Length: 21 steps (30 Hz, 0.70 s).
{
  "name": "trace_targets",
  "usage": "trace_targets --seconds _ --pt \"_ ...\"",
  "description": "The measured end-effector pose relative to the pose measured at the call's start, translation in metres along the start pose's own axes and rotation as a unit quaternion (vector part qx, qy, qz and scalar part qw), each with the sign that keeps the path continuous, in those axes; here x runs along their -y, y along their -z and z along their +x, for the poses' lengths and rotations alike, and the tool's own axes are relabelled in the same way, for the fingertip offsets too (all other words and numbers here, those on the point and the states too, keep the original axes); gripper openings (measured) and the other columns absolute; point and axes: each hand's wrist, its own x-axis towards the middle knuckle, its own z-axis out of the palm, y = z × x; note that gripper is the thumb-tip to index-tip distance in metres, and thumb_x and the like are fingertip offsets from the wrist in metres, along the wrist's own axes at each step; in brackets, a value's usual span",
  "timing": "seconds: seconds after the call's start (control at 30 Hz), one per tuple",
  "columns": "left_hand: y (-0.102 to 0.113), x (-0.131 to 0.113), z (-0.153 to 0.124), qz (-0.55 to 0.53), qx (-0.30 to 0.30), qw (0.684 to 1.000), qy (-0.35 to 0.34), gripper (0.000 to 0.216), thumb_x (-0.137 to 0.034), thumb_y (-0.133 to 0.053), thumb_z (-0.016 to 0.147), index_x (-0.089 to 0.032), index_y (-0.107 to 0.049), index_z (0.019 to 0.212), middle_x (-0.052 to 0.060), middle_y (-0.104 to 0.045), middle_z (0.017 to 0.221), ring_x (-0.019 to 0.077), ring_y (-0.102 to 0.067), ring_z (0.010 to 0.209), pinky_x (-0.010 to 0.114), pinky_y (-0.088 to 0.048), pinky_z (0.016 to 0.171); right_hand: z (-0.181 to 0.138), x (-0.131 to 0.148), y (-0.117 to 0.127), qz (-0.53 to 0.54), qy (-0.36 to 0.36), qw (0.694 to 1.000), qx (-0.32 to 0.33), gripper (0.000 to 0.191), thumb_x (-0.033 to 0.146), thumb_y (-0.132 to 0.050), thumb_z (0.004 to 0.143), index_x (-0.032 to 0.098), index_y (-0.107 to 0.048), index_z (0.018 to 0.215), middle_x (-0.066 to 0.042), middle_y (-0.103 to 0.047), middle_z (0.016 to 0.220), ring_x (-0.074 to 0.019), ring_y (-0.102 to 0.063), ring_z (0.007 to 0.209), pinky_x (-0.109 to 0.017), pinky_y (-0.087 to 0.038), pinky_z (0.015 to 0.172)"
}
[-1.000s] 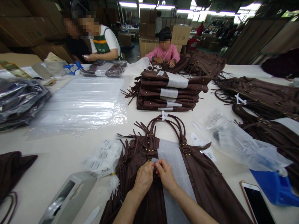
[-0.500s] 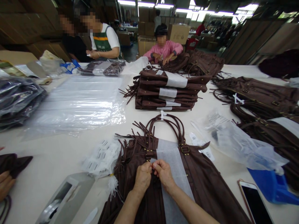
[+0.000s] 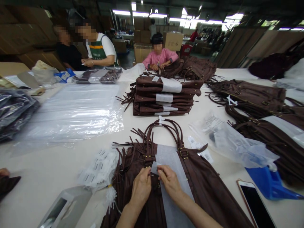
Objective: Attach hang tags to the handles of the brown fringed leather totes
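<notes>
A dark brown handbag [image 3: 206, 186] with fringe and looped handles lies flat before me, a white paper strip [image 3: 174, 193] running down its middle. Over its upper part, my right hand [image 3: 169, 182] pinches a small pale tag [image 3: 155, 167] between thumb and fingers. My left hand [image 3: 142, 185] is closed, its fingertips at the tag's left edge; whatever thin thing they grip is too small to make out. White paper binds the handles at the top.
Left of the bag lie a bundle of printed labels [image 3: 99, 169] and a grey tape dispenser [image 3: 67, 205]. A phone [image 3: 257, 202] and a blue dustpan-like piece [image 3: 270, 183] lie right. Stacked brown bags [image 3: 163, 101] and plastic sleeves [image 3: 71, 110] are behind. Co-workers stand across the table.
My hands have moved slightly apart, and more of the pale tag shows between them. The view has shifted a little; the neighbouring hand at far left is now mostly out of frame.
</notes>
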Motion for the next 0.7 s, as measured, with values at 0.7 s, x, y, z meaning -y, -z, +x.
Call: trace_targets --seconds 0.7 --pt "-0.001 0.001 0.013 0.160 -0.140 0.977 -0.014 0.045 -0.042 -0.031 0.073 -0.014 -0.051 0.102 0.013 -0.059 0.102 0.0252 -0.054 0.098 0.041 -0.040 0.090 -0.033 0.010 -0.018 -0.512 0.306 0.802 0.013 0.013 0.008 -0.052 0.064 0.012 -0.063 0.070 -0.007 -0.063 0.058 -0.0173 -0.053 0.053 -0.032 -0.042 0.054"
